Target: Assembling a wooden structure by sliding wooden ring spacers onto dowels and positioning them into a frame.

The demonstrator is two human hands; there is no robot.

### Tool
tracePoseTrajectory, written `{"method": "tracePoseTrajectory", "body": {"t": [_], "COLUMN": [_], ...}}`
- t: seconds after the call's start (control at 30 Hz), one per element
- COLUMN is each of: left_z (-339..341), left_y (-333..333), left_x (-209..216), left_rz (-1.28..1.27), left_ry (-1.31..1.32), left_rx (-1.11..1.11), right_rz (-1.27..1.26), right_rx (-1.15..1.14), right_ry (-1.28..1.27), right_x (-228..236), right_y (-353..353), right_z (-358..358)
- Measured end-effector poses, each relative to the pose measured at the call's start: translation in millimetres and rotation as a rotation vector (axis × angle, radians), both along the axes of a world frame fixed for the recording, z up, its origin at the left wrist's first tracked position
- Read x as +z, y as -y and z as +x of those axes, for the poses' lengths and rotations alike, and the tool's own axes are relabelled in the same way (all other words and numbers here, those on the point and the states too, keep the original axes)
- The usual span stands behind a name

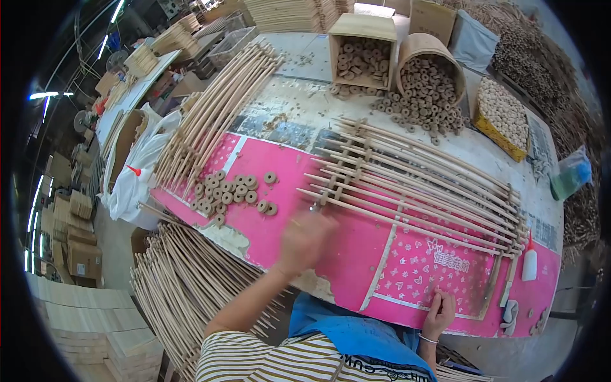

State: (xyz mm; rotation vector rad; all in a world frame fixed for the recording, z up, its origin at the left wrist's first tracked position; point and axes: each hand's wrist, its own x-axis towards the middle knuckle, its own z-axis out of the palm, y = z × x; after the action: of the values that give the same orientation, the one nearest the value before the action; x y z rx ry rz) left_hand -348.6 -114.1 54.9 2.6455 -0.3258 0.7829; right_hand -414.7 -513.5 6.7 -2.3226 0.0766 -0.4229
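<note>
My left hand (pixel 307 240) is smeared by motion over the pink table covering, just short of the near end of a rack of thin wooden rods. A small shiny tip (pixel 314 207) shows at its far side; whether the fingers hold it, I cannot tell. The rack's wooden rods (pixel 420 184) lie side by side, joined near both ends by crosswise pieces (pixel 347 159). Low at the table's front edge, my right hand (pixel 440 311) rests with its fingers curled together; anything in them is hidden. Left of my left hand lie loose round wooden rings (pixel 229 191).
A square wooden box (pixel 361 27) and a round tub (pixel 425 42) spill wooden rings at the back. Bundled rods (pixel 216 108) lie at the left. A red-tipped white bottle (pixel 529 262) and a long thin tool (pixel 490 286) lie at the right, beside a yellow tray (pixel 503 137).
</note>
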Motion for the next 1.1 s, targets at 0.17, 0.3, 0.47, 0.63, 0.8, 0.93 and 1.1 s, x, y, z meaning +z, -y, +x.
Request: {"method": "tracePoseTrajectory", "body": {"t": [0.17,0.3,0.47,0.63,0.8,0.93,1.1], "left_z": [26.7,31.9,27.4,23.1,32.4,117.3,275.5], "left_y": [-146.1,-178.1,-177.8,-172.0,-180.6,-162.0,-128.5], "left_x": [4.2,-19.6,-28.8,-21.8,-25.1,-1.9,4.4], "left_rz": [0.11,0.2,-0.052,-0.14,-0.072,-0.1,-0.015], "left_ry": [-0.093,-0.247,-0.27,-0.255,-0.258,-0.206,-0.143], "left_rx": [0.341,0.302,0.336,0.342,0.367,0.221,-0.015], "right_rz": [-0.013,-0.012,-0.024,-0.039,-0.033,-0.023,-0.036], "right_rx": [0.029,0.002,-0.017,-0.006,-0.024,-0.047,-0.046], "right_ry": [0.022,-0.035,0.011,0.01,-0.006,-0.012,-0.051], "right_x": [-2.2,3.0,-0.4,2.7,5.0,8.8,8.4], "right_y": [-2.4,-4.2,-3.5,-3.7,-7.3,-6.8,-6.8], "right_z": [2.6,0.4,1.1,3.0,4.5,5.6,5.8]}}
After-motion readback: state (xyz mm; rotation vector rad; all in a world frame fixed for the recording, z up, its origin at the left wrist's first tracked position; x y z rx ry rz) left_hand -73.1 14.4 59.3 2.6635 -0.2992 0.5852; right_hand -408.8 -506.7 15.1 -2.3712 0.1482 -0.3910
